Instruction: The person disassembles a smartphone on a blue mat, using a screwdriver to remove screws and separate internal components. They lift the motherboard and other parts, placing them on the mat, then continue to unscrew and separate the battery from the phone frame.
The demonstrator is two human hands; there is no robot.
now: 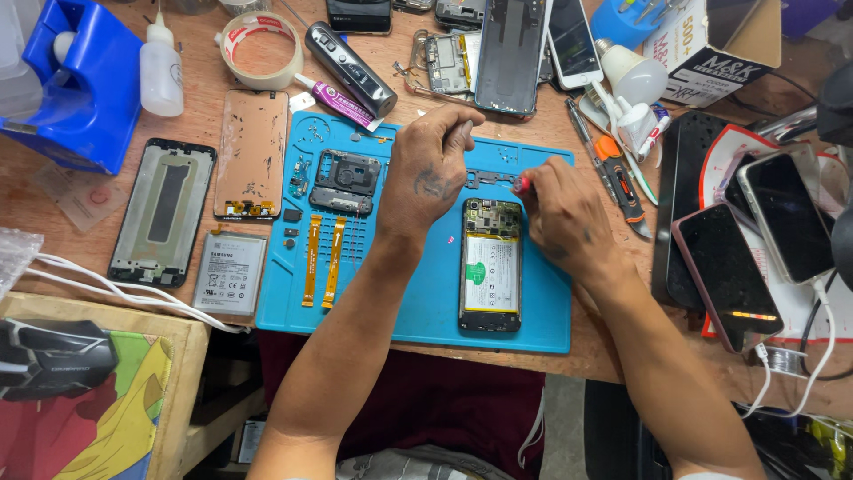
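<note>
Blue rubber work mat covers the middle of a wooden bench, seen from above by the head camera, the only view. An opened phone with its back removed lies on the right part of the mat, its long axis running away from the person, circuit board at the far end and pale battery below it. The left hand hovers just beyond the phone's upper left corner, fingers curled and pinched together at the tips; whether they grip anything is too small to tell. The right hand sits at the phone's upper right corner, closed around a small red-tipped tool, likely a screwdriver, whose tip points toward a thin dark bracket lying crosswise on the mat just past the phone's top edge. Both hands are close to the phone; the right one is nearer and nearly touches its top corner. On the left of the mat lie a dark inner frame and two orange ribbon cables. Off the mat to the left are a loose battery, a copper-coloured back plate and a roll of tape. Several other phones rest on the right.
</note>
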